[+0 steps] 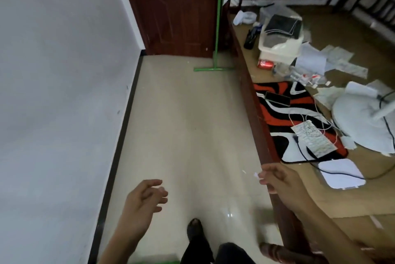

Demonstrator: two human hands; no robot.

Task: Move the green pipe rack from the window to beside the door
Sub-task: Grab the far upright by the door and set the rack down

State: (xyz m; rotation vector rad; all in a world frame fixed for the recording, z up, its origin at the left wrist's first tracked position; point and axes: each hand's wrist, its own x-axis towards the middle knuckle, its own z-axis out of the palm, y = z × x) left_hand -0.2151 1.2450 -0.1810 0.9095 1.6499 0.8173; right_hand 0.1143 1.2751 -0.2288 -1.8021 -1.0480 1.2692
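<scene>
Beside the dark red door [171, 7], at the far end of the floor strip, the green pipe rack [218, 28] stands upright: one vertical green pole rising out of frame at the top, its flat foot bar [213, 69] resting on the pale tiled floor [181, 124]. The pole sits between the door and the end of the wooden bed frame [254, 101], close to both; contact with either cannot be told.

Head view, near field: left hand [143, 199] hangs over the floor, fingers loosely curled and spread, holding nothing. Right hand [277, 180] is over the bed frame's edge, fingers half bent, also holding nothing; a small white scrap shows just beside its fingertips, whether pinched or lying on the floor cannot be told. Both hands are well apart from the rack. One dark shoe [195, 229] and dark trouser legs show at the bottom edge.

Left side: white wall [53, 92] with a black skirting strip [119, 135].

Right side, on the bed's bare board: a red-black-white patterned mat [275, 118] carrying a phone [277, 98] and white cables, a white fan base [363, 118], a red drinks can [265, 64] lying on its side, a white plastic box [280, 37], loose papers
</scene>
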